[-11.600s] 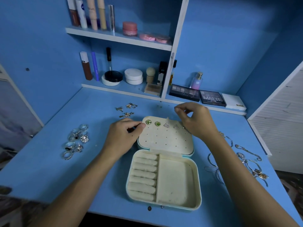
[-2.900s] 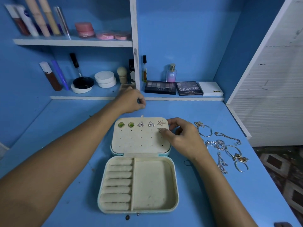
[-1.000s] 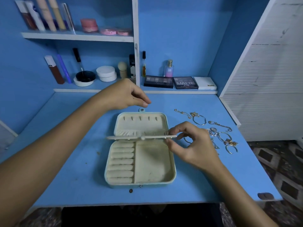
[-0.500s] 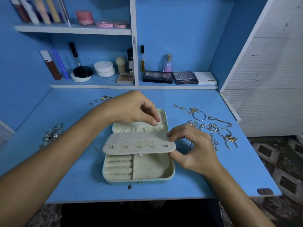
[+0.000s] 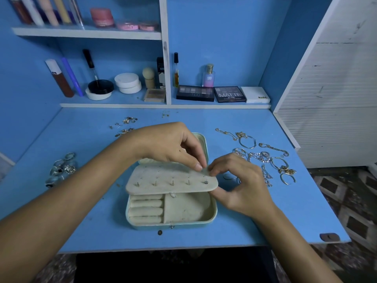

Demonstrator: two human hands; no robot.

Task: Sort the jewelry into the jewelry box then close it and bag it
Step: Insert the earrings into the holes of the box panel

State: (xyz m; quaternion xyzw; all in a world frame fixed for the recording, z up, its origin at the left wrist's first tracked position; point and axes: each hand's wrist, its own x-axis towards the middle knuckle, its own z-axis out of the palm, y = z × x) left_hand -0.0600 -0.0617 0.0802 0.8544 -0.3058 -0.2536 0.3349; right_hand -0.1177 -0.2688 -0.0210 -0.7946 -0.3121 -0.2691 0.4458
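Counter [image 5: 255,217] solid blue, back wall same blue. Shelf [image 5: 85,33] edges white. Jewelry box [image 5: 173,223] pale teal shell, cream lining; earring panel [image 5: 171,180] cream, dotted with small dark holes. Rings [image 5: 61,170] at left silver; chains and bangles [image 5: 265,158] at right mixed silver and gold. Palettes [image 5: 195,93] black, one lettered MATTE in white. Jars [image 5: 102,16] upper left pink. Floor [image 5: 350,205] lower right brown diamond pattern. Slatted panel [image 5: 336,99] white.

My head camera is looking forward and down, close over my blue desk [image 5: 81,221], taking in its whole top and the shelves [image 5: 85,33] behind it.
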